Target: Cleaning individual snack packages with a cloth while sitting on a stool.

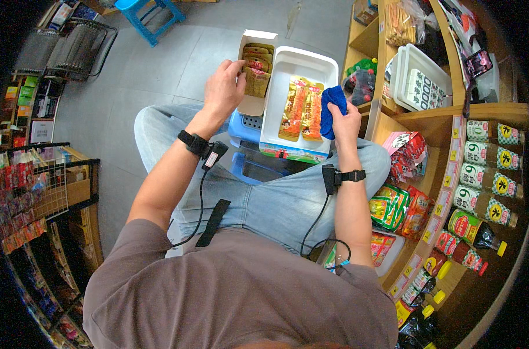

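My left hand (226, 86) is at the left wall of an open cardboard carton (252, 106), its fingertips beside the upper packet. Several brown-gold snack packets (259, 65) overlap inside this carton; whether my fingers grip one is unclear. In my right hand (348, 122) is a folded blue cloth (332, 109), held over the right rim of a white box (275, 65). Two gold and orange snack packets (294, 109) lie side by side in the white box. Both containers rest at knee height, over a blue plastic stool (242, 131) between my legs.
Wooden shelving (415, 114) on the right holds bottles (480, 174), bagged snacks (388, 207) and a white tub (401, 78). A phone (479, 63) is mounted near it. A blue stool (153, 19) stands farther off on the grey floor (159, 70). Wire racks (50, 187) line the left.
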`<state>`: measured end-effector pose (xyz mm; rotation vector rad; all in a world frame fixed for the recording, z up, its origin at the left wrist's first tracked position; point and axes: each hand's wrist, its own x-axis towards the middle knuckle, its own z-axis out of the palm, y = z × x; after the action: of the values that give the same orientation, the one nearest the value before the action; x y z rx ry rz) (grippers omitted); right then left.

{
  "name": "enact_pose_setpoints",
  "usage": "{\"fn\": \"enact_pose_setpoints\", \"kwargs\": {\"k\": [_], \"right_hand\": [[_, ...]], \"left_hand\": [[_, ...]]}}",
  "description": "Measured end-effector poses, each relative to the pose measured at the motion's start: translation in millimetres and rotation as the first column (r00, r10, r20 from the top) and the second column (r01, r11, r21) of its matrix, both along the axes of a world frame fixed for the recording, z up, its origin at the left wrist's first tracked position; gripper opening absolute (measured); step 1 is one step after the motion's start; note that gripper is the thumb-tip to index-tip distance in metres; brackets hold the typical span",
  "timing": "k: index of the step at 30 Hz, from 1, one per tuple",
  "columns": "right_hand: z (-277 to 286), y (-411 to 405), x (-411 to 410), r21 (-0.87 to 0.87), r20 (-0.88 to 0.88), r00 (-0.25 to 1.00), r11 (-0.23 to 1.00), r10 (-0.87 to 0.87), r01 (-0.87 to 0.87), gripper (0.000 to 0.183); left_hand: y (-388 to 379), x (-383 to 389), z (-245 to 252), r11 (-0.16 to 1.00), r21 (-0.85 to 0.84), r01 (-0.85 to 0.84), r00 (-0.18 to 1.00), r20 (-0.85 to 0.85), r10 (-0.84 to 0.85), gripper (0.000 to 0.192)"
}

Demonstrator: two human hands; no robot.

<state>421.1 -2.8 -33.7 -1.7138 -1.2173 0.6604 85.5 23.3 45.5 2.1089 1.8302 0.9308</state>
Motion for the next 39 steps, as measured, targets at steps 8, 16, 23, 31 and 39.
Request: {"fn": "enact_pose_setpoints", "kwargs": {"k": [8, 16, 23, 31, 39], "right_hand": [[23.3, -10.4, -17.3, -0.035, -0.228, 0.974, 0.999, -0.01, 0.002, 0.028], [16.4, -3.8, -4.7, -0.03, -0.126, 0.992, 0.999, 0.013, -0.017, 0.026], [32.6, -6.4, -13.5, -0.032, -0.253, 0.967, 0.998, 0.037, -0.047, 0.025], [37.5, -4.8, -12.6, -0.034, -0.279, 0.957, 0.996, 0.075, -0.088, 0.024], [50.2, -12.7, -20.4, -0.102, -0.73, 0.668, 0.943, 0.145, -0.317, 0.023]], "left_hand": [[3.6, 9.9, 4.0, 0.971, -0.24, -0.004, 0.981, -0.187, -0.042, 0.044], [-1.6, 10.2, -16.4, 0.978, -0.207, 0.033, 0.972, -0.221, -0.08, 0.022], [-20.1, -0.4, -4.4, 0.964, -0.194, 0.184, 0.98, -0.046, -0.196, 0.016], [-28.6, -31.6, 42.3, 0.942, -0.168, 0.292, 0.82, 0.551, -0.156, 0.016], [-22.6, -19.4, 27.9, 0.769, -0.085, 0.634, 0.261, 0.959, -0.109, 0.016]]}}
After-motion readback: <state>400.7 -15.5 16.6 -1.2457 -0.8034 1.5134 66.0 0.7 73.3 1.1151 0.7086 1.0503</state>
